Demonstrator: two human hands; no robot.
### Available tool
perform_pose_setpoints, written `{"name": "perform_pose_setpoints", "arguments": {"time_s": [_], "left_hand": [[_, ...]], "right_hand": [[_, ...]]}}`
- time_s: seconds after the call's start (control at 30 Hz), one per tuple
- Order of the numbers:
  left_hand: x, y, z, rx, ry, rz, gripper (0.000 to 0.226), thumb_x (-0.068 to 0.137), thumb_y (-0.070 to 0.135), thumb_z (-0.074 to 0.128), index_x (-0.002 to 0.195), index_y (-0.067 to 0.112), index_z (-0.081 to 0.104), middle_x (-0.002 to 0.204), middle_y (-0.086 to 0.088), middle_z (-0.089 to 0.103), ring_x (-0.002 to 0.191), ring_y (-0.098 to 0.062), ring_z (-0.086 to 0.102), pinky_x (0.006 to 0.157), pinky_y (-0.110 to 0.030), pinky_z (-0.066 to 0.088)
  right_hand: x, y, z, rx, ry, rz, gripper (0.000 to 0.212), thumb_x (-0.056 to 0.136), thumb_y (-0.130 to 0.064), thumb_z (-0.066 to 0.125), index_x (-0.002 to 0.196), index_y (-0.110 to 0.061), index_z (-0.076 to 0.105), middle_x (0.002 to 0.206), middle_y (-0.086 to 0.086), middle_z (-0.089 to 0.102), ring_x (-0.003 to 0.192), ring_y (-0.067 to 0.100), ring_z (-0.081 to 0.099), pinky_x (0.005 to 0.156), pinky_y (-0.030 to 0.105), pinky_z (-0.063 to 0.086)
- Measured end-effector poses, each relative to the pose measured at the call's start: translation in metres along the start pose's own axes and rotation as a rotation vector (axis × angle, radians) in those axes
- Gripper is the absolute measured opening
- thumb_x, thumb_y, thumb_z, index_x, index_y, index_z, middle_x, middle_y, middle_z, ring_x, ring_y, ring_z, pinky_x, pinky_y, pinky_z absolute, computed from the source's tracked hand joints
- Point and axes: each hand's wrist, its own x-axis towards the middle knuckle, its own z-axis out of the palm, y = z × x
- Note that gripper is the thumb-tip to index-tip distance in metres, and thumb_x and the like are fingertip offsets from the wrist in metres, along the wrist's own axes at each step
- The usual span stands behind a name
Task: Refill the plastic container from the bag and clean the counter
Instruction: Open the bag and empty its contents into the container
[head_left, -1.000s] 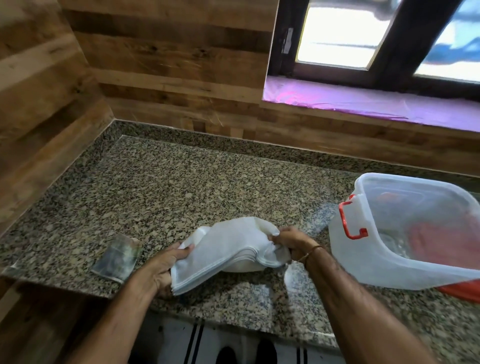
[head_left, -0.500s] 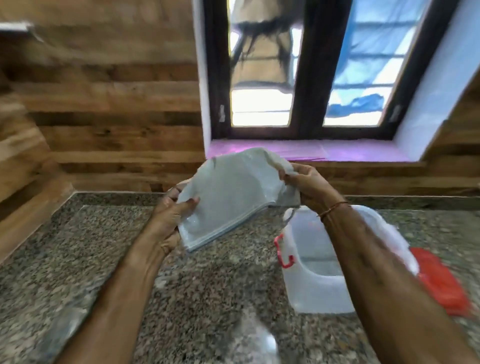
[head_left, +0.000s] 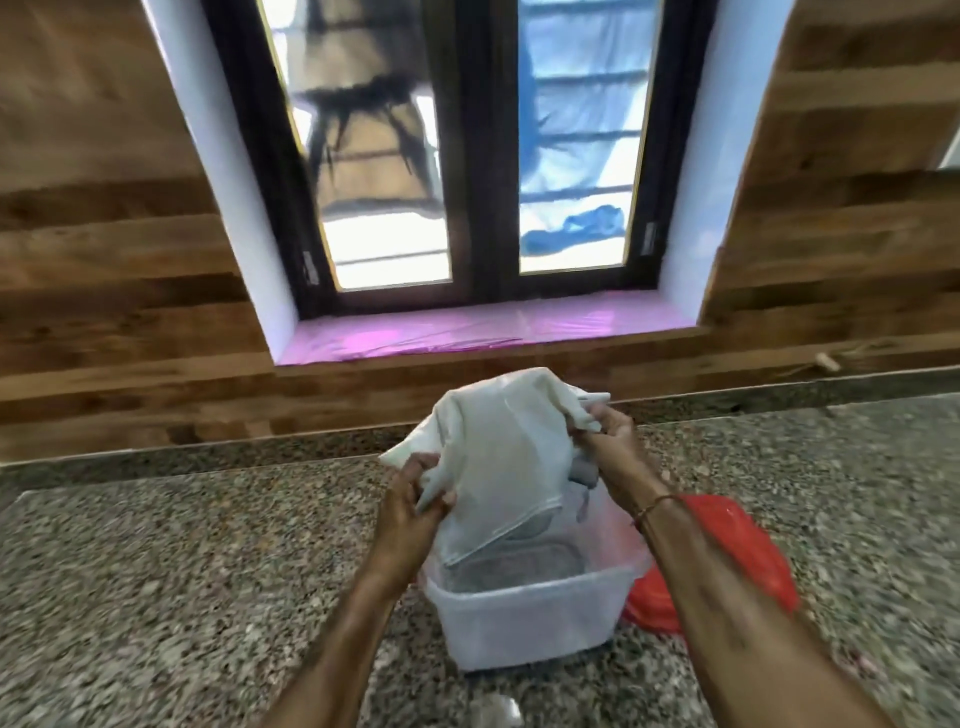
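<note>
The person is holding a limp white plastic bag (head_left: 498, 457) directly over a translucent rectangular plastic container (head_left: 530, 623), which is standing on the speckled granite counter (head_left: 156, 597) near its front edge. The left hand (head_left: 410, 509) is pinching the bag's lower left side and the right hand (head_left: 610, 441) is gripping a bunched upper corner. The hands are apart, each clamped on the bag, with the right one sitting higher and farther back. The bag's long axis is running steeply down from the right hand toward the container's open top. Its lower hem is hanging at the rim (just above or just inside, I cannot tell). Whether that hem is the bag's mouth is unclear. Emptying it is probably calling for the hem to sit inside the walls. A red plastic lid (head_left: 753, 551) is lying against the container's right side, so open counter is lying mostly to the left.
</note>
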Motion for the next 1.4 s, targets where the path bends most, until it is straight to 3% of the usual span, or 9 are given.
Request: {"name": "perform_pose_setpoints", "arguments": {"time_s": [0.1, 0.27, 0.37, 0.5, 0.6, 0.8, 1.03, 1.2, 1.4], "left_hand": [[-0.004, -0.005, 0.003, 0.108, -0.01, 0.024, 0.044, 0.084, 0.017, 0.072, 0.105, 0.052, 0.058, 0.087, 0.021, 0.069, 0.076, 0.001, 0.063, 0.064, -0.014, 0.047], [-0.004, -0.005, 0.01, -0.055, 0.15, -0.135, 0.013, 0.093, 0.043, 0.063, 0.092, 0.032, 0.068, 0.084, 0.006, 0.067, 0.083, -0.014, 0.062, 0.075, -0.033, 0.052], [0.005, -0.007, 0.011, -0.182, 0.278, -0.253, 0.015, 0.085, 0.05, 0.068, 0.089, 0.035, 0.068, 0.093, -0.001, 0.068, 0.091, -0.022, 0.063, 0.087, -0.045, 0.054], [0.019, 0.0, 0.007, -0.202, 0.401, -0.428, 0.065, 0.084, 0.061, 0.071, 0.117, 0.02, 0.033, 0.088, -0.005, 0.061, 0.074, -0.02, 0.06, 0.08, -0.046, 0.056], [0.033, 0.001, 0.002, -0.243, 0.381, -0.594, 0.091, 0.066, 0.075, 0.078, 0.119, 0.008, 0.049, 0.097, -0.011, 0.071, 0.078, -0.024, 0.067, 0.071, -0.04, 0.059], [0.034, -0.001, 0.007, -0.349, 0.399, -0.506, 0.033, 0.073, 0.027, 0.089, 0.085, 0.011, 0.063, 0.088, -0.015, 0.071, 0.062, -0.022, 0.064, 0.051, -0.029, 0.056], [0.009, 0.008, 0.01, -0.171, 0.36, -0.236, 0.022, 0.081, 0.012, 0.085, 0.081, 0.015, 0.063, 0.084, -0.003, 0.072, 0.074, -0.018, 0.067, 0.063, -0.037, 0.059], [0.007, 0.012, 0.007, -0.081, 0.348, -0.136, 0.025, 0.081, 0.006, 0.082, 0.077, 0.015, 0.059, 0.079, -0.001, 0.068, 0.074, -0.017, 0.062, 0.067, -0.041, 0.057], [0.014, 0.015, 0.004, -0.081, 0.377, -0.102, 0.03, 0.078, 0.008, 0.084, 0.073, 0.021, 0.057, 0.077, -0.003, 0.066, 0.071, -0.015, 0.06, 0.065, -0.036, 0.054]], "right_hand": [[-0.001, -0.002, -0.009, 0.048, -0.105, 0.036, 0.015, 0.085, -0.017, 0.078, 0.1, -0.013, 0.079, 0.098, 0.009, 0.078, 0.084, 0.019, 0.071, 0.077, 0.033, 0.056], [-0.003, -0.005, -0.014, 0.084, -0.059, 0.17, 0.052, 0.082, -0.06, 0.064, 0.102, -0.013, 0.076, 0.101, 0.002, 0.079, 0.092, 0.014, 0.073, 0.083, 0.037, 0.058], [-0.01, 0.007, -0.007, 0.097, 0.034, 0.125, 0.044, 0.071, -0.054, 0.076, 0.086, -0.013, 0.079, 0.09, 0.003, 0.076, 0.086, 0.016, 0.068, 0.082, 0.037, 0.056], [-0.014, 0.018, -0.011, 0.07, -0.031, 0.076, 0.051, 0.072, -0.045, 0.083, 0.098, -0.001, 0.079, 0.097, 0.017, 0.075, 0.087, 0.024, 0.067, 0.072, 0.032, 0.058], [-0.014, 0.022, -0.014, 0.066, -0.065, 0.087, 0.033, 0.087, -0.022, 0.073, 0.103, 0.007, 0.074, 0.105, 0.027, 0.074, 0.092, 0.031, 0.068, 0.078, 0.037, 0.057], [-0.023, 0.025, -0.016, 0.069, -0.085, 0.071, 0.015, 0.086, -0.014, 0.076, 0.1, -0.018, 0.073, 0.104, 0.012, 0.072, 0.091, 0.028, 0.067, 0.065, 0.03, 0.061], [-0.01, 0.014, -0.022, 0.151, 0.104, 0.225, 0.099, 0.079, -0.027, 0.086, 0.152, -0.022, 0.019, 0.134, 0.011, 0.057, 0.121, 0.03, 0.064, 0.103, 0.05, 0.053], [0.003, -0.004, -0.01, 0.143, 0.138, 0.322, 0.045, 0.089, -0.018, 0.076, 0.127, -0.005, 0.056, 0.092, 0.005, 0.069, 0.064, 0.008, 0.066, 0.047, 0.016, 0.052], [0.026, -0.02, -0.009, 0.088, 0.155, 0.213, 0.019, 0.089, -0.002, 0.073, 0.094, -0.013, 0.058, 0.078, 0.003, 0.064, 0.046, 0.001, 0.062, 0.041, 0.017, 0.05]]}}
